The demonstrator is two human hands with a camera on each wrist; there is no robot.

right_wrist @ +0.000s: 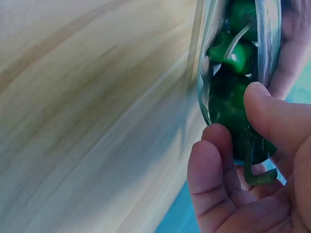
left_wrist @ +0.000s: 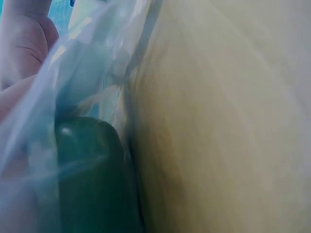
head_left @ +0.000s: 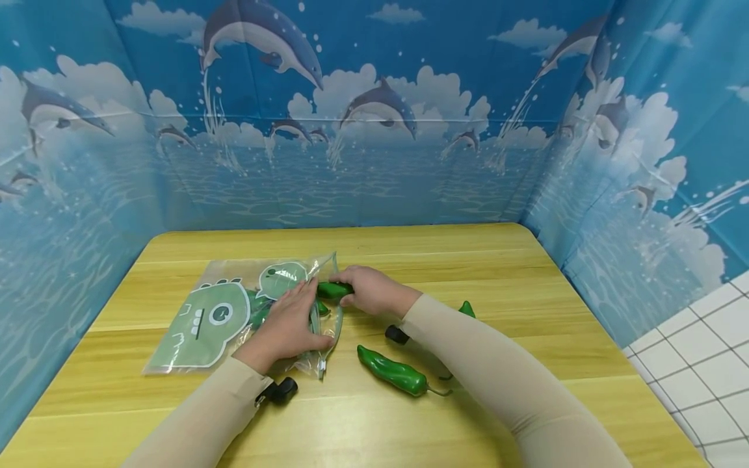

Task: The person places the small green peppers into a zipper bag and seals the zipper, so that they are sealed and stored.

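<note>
A clear zip bag (head_left: 175,344) with a green cartoon print lies on the table, its mouth towards the right. Several green peppers (right_wrist: 233,53) are inside, seen through the mouth in the right wrist view. My left hand (head_left: 287,325) rests on the bag near its mouth, fingers extended and thumb spread apart. At the mouth, my right hand (head_left: 371,289) pinches a green pepper (head_left: 333,290) near its stem end, between thumb and fingers. Its far end is within the bag's opening. In the left wrist view a blurred green pepper (left_wrist: 92,170) shows behind the plastic.
One loose green pepper (head_left: 392,370) lies on the wooden table (head_left: 374,429) right of the bag. Another green pepper (head_left: 466,309) is partly hidden by the right forearm. A dolphin-print curtain (head_left: 363,175) stands behind and beside the table.
</note>
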